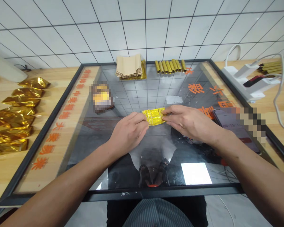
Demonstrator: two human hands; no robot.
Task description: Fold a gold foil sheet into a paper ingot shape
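While both forearms are angling inward over glass tabletop, gold foil piece is being pinched between left hand and right hand.

Two bare hands pinch, close together.
The left hand has its fingers curled, knuckles up. The right hand points its fingers at the left ones, with a small gap between. Both wrists sit behind the fingers, and both arms spread apart toward the elbows.
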